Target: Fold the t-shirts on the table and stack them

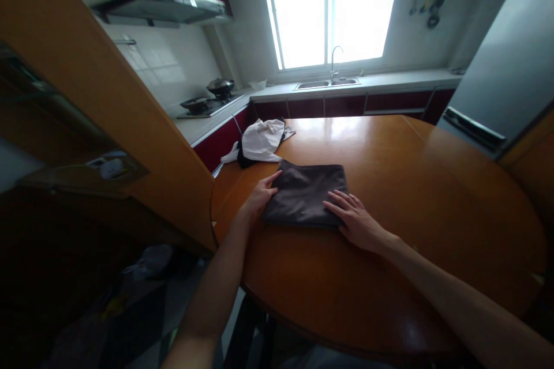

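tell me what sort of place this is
Most likely a home kitchen, seen across a wooden table. What shows it: a stove with pans on it, a range hood above, and a sink with a tap below the window.

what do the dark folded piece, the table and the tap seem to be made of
Dark folded piece: probably fabric, mostly dull, judging by its soft creases.
Table: brown wood or veneer, glossy, since it reflects bright light.
Tap: likely metal, perhaps polished, from its thin silvery neck; too small to be sure.
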`<state>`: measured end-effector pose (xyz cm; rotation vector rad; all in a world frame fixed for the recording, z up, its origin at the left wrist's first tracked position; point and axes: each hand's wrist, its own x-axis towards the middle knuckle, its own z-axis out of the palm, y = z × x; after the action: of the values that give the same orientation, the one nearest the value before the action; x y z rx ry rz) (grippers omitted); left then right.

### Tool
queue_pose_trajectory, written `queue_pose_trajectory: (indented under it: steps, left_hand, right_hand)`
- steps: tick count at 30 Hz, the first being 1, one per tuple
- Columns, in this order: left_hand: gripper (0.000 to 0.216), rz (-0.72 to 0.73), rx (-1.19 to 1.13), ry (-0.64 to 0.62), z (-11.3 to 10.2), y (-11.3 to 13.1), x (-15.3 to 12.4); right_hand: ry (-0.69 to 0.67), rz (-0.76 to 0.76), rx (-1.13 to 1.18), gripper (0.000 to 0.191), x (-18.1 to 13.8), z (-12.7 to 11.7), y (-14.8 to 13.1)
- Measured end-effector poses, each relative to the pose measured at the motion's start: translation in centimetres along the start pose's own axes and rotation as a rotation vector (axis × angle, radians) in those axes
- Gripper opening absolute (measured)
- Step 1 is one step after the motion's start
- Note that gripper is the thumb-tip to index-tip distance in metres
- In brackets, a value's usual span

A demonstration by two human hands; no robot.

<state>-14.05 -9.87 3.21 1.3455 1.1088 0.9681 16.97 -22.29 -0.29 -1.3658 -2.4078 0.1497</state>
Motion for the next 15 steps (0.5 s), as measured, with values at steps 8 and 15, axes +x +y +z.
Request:
queue_pose_trajectory:
  steps: [8, 15]
  left_hand:
    - [0.08, 0.03, 0.07, -0.015, -0.4, -0.6, 0.1]
    - [0.072, 0.223, 0.497, 0.043, -1.7, -2.5, 2.0]
  right_hand:
    - [-0.024, 0.003, 0.003, 0.078, -0.2, -0.4, -0.2]
    - [-0.045, -0.017, 0.003, 0.078, -0.2, -0.6, -0.4]
